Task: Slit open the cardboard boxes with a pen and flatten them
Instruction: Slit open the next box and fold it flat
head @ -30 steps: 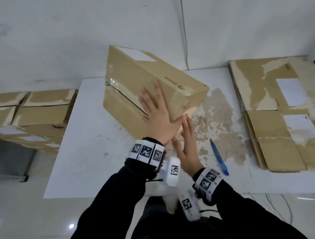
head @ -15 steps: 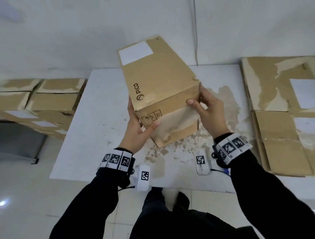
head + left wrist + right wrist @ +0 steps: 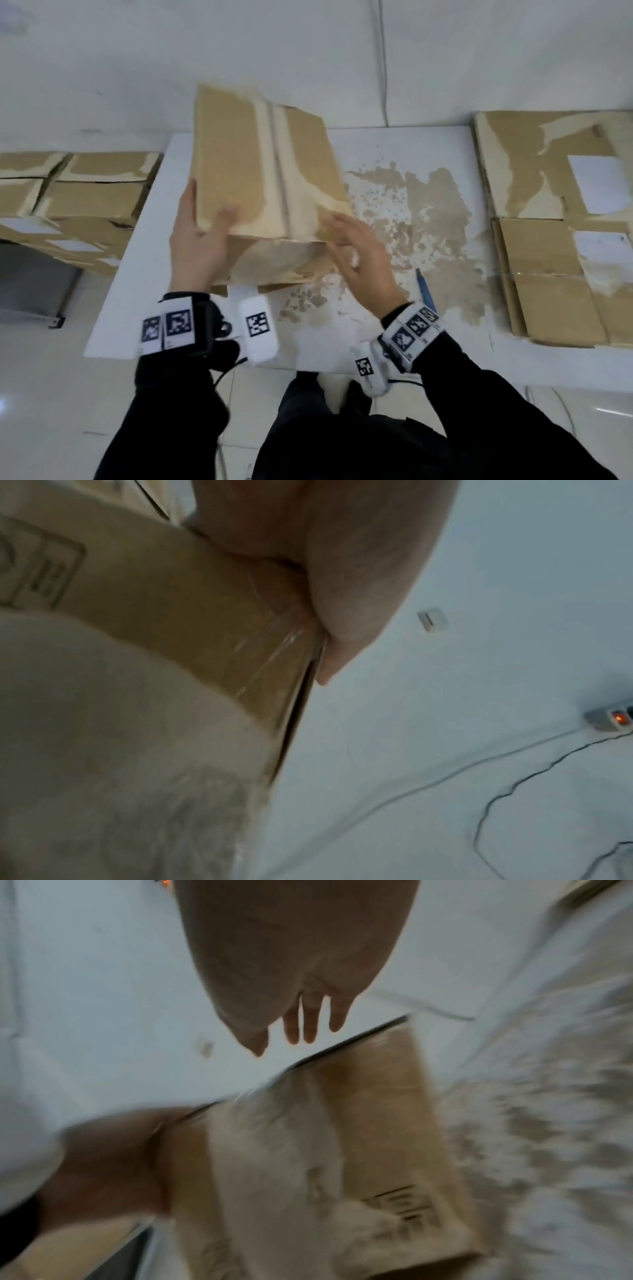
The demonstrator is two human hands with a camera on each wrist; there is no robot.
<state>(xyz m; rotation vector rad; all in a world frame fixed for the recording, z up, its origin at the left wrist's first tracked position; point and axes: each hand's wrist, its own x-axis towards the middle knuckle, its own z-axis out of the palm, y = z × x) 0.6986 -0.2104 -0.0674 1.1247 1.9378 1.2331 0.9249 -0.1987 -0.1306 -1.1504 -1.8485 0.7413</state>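
- The cardboard box (image 3: 263, 164) stood on the white table (image 3: 130, 291), near its left front part, with the taped centre seam (image 3: 279, 171) now turned uppermost; half a second before, a printed side panel had faced up and the box had been held between both hands.
- The left hand (image 3: 197, 243) gripped the box's near left corner, thumb curled over the top face and palm against the side; the left wrist view showed the thumb (image 3: 329, 631) pressed along the box's edge.
- The right hand (image 3: 359, 263) hovered spread and relaxed just beside the box's near right corner, holding nothing; the right wrist view showed its fingers (image 3: 301, 1023) straight and apart from the cardboard, whereas earlier they had clasped that corner.
- The blue pen (image 3: 424, 291) lay on the table toward its front edge, just right of the right hand and partly hidden by the wrist.
- A pile of flattened boxes (image 3: 555, 212) lay at the table's right edge; unopened boxes (image 3: 78, 205) were stacked beyond its left edge.
- Reading: the turn appeared to have brought the seam into reach, and the freed right hand was probably about to fetch the pen for the slit. The box was not yet cut, and blur hid whether it sat fully flat.
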